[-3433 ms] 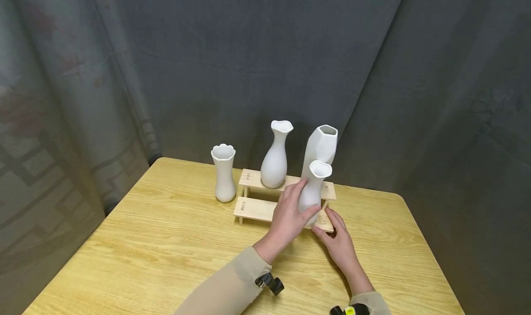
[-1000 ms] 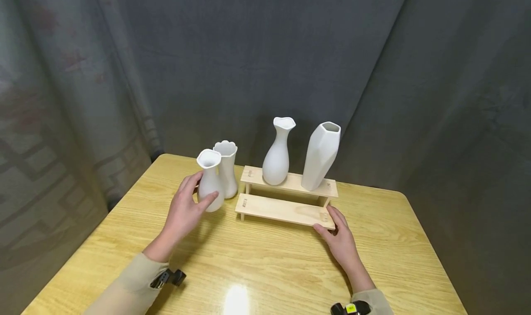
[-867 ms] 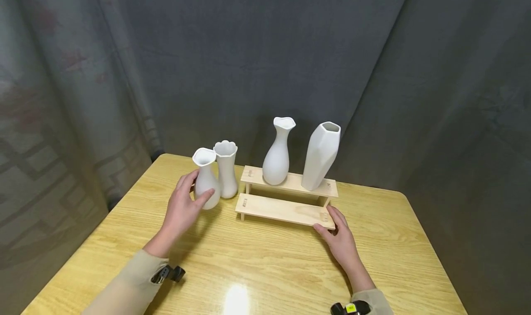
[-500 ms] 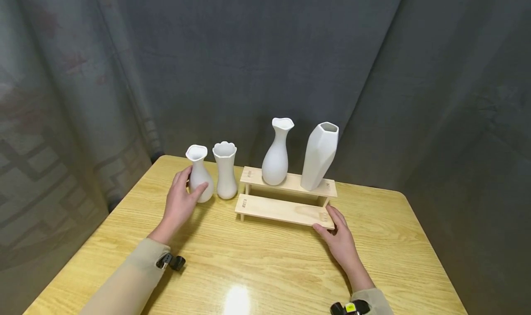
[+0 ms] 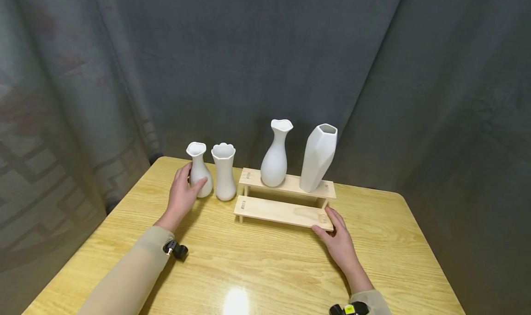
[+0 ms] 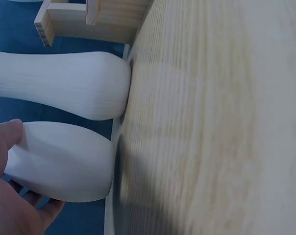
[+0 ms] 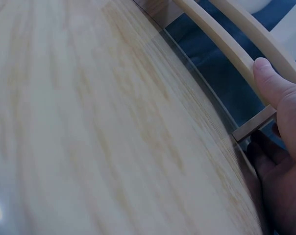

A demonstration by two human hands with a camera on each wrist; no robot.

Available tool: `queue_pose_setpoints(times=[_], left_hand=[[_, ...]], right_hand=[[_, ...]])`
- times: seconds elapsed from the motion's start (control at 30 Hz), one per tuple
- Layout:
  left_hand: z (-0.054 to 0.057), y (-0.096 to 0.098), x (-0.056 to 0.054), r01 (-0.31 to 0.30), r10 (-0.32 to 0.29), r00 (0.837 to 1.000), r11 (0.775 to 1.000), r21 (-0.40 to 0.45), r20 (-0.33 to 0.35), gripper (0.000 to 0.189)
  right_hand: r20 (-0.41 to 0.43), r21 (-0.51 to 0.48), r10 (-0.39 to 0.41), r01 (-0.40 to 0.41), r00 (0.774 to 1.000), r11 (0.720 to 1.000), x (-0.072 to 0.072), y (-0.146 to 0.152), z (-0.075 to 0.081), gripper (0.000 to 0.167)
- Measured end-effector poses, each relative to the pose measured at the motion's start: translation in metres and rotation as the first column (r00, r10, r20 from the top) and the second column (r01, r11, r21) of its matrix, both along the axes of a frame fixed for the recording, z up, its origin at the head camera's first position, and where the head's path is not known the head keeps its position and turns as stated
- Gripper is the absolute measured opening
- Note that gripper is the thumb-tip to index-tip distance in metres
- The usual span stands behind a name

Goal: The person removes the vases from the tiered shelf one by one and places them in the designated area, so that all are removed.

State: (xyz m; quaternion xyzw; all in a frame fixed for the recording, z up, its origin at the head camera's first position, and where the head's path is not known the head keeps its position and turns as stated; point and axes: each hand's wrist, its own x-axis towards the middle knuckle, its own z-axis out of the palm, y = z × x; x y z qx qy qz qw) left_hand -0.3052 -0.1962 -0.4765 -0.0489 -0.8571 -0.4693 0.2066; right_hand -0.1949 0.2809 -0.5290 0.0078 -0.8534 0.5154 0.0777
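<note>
My left hand grips a small white vase with a wavy rim, thumb on one side and fingers round the other. In the left wrist view that vase is upright with its base right at the tabletop. Just right of it stands a white vase with a scalloped rim. My right hand holds the right end of a two-step wooden stand, thumb on the lower step's front edge, fingers behind the end. The right wrist view shows the thumb against the step, the other fingers partly hidden.
On the stand's upper step are a tall round-bellied white vase and a faceted white vase. The wood-grain table reaches back to a grey curtain, with more curtain on both sides.
My left hand has carried the small vase from the stand's lower step leftward, past the scalloped vase, and down to the table on its left. My right hand has stayed at the stand's end.
</note>
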Motion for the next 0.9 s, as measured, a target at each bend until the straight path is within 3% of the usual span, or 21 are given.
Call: queue_pose_setpoints(times=[0.53, 0.9], left_hand=[[-0.004, -0.002, -0.013, 0.010, -0.009, 0.998, 1.000, -0.012, 0.055, 0.071], [-0.009, 0.000, -0.013, -0.002, 0.002, 0.998, 1.000, -0.004, 0.070, 0.076]], right_hand=[[-0.007, -0.015, 0.003, -0.003, 1.000, 1.000, 0.002, -0.001, 0.002, 0.088], [0.012, -0.024, 0.011, -0.010, 1.000, 1.000, 0.002, -0.002, 0.004, 0.089]])
